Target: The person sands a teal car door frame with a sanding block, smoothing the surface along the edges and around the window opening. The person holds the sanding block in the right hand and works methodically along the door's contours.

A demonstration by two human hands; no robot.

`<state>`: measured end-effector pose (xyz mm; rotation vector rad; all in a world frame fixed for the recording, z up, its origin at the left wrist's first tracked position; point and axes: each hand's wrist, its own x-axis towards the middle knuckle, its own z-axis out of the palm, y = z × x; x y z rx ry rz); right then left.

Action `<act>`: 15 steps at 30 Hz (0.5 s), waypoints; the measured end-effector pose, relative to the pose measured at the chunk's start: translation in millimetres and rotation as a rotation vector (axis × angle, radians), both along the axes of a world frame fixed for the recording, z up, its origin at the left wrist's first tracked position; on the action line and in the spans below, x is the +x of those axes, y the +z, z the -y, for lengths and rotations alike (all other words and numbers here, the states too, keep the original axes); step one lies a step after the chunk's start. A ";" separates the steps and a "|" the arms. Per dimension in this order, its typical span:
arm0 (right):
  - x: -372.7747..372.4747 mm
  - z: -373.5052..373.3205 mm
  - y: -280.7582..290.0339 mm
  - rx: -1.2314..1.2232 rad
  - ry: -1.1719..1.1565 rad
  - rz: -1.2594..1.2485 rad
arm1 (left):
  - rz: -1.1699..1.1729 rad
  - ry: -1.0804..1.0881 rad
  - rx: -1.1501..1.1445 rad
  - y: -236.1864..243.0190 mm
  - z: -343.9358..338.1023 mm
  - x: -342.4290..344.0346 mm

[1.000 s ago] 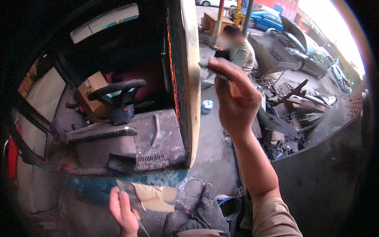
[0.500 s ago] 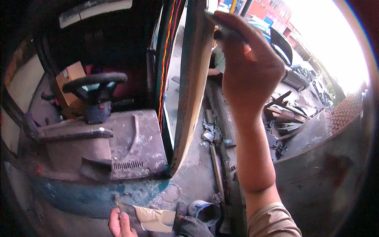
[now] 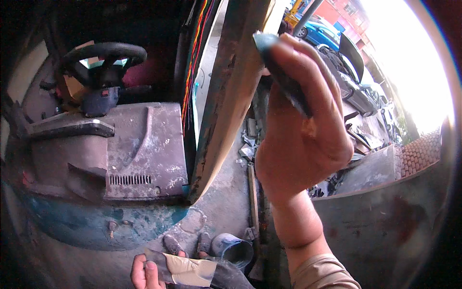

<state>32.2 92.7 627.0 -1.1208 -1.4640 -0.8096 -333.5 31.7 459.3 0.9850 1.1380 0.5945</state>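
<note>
My left hand (image 3: 146, 271) grips a flat grey plate with beige paste (image 3: 190, 269) low in the picture. My right hand (image 3: 303, 135) is raised at the upper right, fingers wrapped round a flat dark tool (image 3: 284, 82) with a pale, blurred tip. The tip is at or very near the upper part of a vehicle's door pillar (image 3: 224, 115), which has a beige edge and rusty patches; whether it touches, I cannot tell. Left of the pillar run red and yellow wires (image 3: 190, 91).
A cab with a steering wheel (image 3: 106, 50) and dusty dashboard (image 3: 134, 139) fills the left. A bucket (image 3: 231, 250) stands by my feet. A dark curved panel (image 3: 365, 226) is at the right, with scrap (image 3: 361, 137), a brick wall (image 3: 418, 159) and cars (image 3: 325, 36) beyond.
My view has shifted along the pillar. My right hand went up, then slightly down, turning so more of the tool shows. The seated person is now hidden. My left hand still holds the plate.
</note>
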 end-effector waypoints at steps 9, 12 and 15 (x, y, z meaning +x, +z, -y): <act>-9.4 15.0 -56.4 -0.059 -0.025 0.032 | -0.006 0.034 -0.025 -29.2 11.6 2.2; -11.6 19.6 -73.3 -0.090 -0.012 0.045 | -0.052 0.093 -0.116 -39.9 17.9 2.7; -12.8 30.4 -88.6 -0.203 -0.012 0.065 | -0.109 0.105 -0.061 -46.0 20.8 9.8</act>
